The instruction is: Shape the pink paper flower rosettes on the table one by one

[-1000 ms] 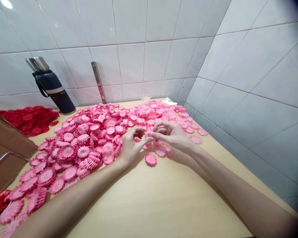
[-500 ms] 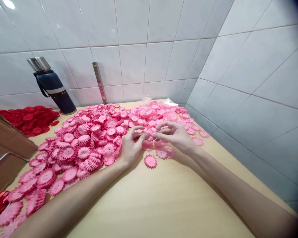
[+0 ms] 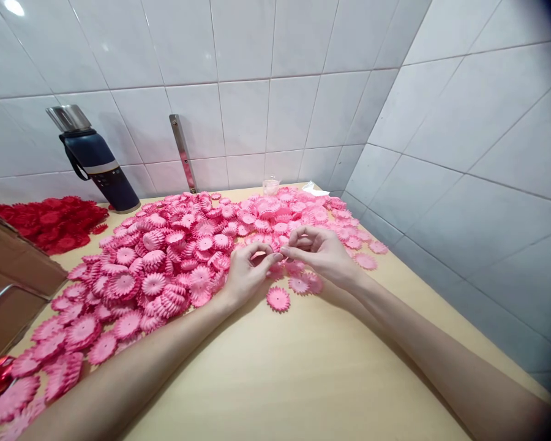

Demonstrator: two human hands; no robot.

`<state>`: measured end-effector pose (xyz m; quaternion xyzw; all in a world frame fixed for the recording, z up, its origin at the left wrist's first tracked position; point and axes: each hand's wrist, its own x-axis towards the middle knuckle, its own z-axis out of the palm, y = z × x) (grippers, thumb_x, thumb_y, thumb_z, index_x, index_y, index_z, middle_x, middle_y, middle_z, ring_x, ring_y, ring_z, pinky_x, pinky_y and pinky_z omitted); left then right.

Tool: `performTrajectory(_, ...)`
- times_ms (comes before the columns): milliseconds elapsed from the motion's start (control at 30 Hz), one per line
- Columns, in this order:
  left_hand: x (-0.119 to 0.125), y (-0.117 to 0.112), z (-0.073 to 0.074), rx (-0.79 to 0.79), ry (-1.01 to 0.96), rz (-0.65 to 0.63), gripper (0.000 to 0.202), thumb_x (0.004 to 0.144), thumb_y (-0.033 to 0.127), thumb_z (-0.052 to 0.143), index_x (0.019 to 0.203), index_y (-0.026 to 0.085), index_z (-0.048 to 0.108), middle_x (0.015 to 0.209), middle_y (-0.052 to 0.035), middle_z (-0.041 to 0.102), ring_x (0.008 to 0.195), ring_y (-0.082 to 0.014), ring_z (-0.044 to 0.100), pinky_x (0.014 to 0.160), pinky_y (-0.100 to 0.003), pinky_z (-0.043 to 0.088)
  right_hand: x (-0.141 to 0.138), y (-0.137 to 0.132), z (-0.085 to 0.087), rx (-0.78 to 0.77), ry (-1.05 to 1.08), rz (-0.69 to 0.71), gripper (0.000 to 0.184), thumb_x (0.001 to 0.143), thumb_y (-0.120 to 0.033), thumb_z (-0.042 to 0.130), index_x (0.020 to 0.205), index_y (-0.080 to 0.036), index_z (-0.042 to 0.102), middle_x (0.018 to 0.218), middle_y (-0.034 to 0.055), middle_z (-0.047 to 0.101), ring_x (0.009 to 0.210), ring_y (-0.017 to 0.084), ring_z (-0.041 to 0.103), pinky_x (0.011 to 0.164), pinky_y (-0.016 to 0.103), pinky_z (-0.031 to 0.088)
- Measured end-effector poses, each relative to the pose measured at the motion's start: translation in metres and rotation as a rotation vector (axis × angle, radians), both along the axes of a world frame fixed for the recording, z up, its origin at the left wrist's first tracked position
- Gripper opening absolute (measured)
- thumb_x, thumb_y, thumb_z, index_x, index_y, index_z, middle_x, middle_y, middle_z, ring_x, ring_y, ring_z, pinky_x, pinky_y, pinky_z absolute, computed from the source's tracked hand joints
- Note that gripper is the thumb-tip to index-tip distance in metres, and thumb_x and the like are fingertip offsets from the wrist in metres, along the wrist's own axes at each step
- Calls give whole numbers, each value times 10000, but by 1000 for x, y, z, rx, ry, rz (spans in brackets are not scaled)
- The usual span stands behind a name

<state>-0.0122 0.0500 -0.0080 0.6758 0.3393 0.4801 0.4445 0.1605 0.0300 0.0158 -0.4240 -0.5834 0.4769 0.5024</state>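
Observation:
A wide heap of pink pleated paper flowers covers the back and left of the light wooden table. My left hand and my right hand meet at the heap's near edge, fingertips pinched together over a small pink piece I cannot make out. One loose pink flower lies flat on the bare wood just below my hands. A few more flowers sit under my right wrist.
A dark blue flask with a steel cap stands at the back left against the tiled wall. Red flowers are piled beside it. A brown cardboard box sits at the left edge. A small clear cup stands at the back.
Both hands have closed in slightly, their fingertips now touching in a pinch. The arms and the loose flower have hardly moved.

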Motion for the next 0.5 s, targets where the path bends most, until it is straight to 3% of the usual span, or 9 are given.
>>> performTrajectory(233,1,-1,0,-63,19,-62,236,788,373,631,721,153,578,650,8,532,568,-93,481,517,-199,404,0,0,0,-14,35,15,314,678,-346,773,722,-199,499,699,1,654,712,167,663,676,303,529)
performTrajectory(500,-1,0,2,-53,-52,-137,224,806,377,615,787,157,577,743,-10,548,675,-117,523,617,-225,439,-1,-1,4,3,68,21,257,690,-323,764,755,-197,550,714,-12,639,697,139,639,696,297,520)
